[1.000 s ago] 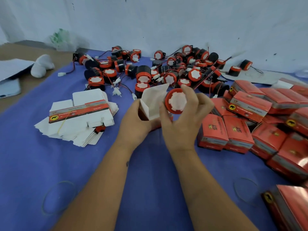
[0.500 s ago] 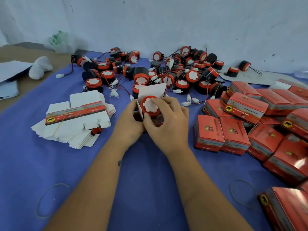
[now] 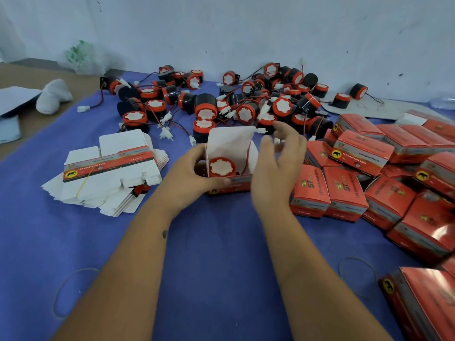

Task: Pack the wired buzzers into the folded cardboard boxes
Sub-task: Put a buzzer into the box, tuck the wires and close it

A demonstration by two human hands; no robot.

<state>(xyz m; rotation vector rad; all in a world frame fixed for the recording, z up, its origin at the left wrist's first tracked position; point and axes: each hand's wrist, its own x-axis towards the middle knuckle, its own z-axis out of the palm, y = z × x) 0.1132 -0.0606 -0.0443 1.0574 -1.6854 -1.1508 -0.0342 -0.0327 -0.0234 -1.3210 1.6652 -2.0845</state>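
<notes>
The round red-and-black buzzer with the white centre (image 3: 222,166) is now being seated inside the small open red cardboard box with the white interior (image 3: 230,166), where half a second ago it was being pressed in at the mouth by the right hand. The box is being gripped on its near-left side by the left hand (image 3: 194,173), its thumb curled along the front edge, and is being kept on the purple cloth-covered table (image 3: 209,262).

The right hand (image 3: 278,166) is being drawn back just beside the box's right wall; its fingers are loosely spread and nothing is being held by it. A thin red wire (image 3: 247,157) is being left trailing up out of the box, with its white connector (image 3: 261,130) lying past the raised lid flap.

Insertion is judged done; the wire is probably to be tucked in before the flap is closed. Loose buzzers (image 3: 246,104) are being kept heaped beyond, closed red boxes (image 3: 364,173) to the right, flat unfolded cartons (image 3: 110,173) to the left.
</notes>
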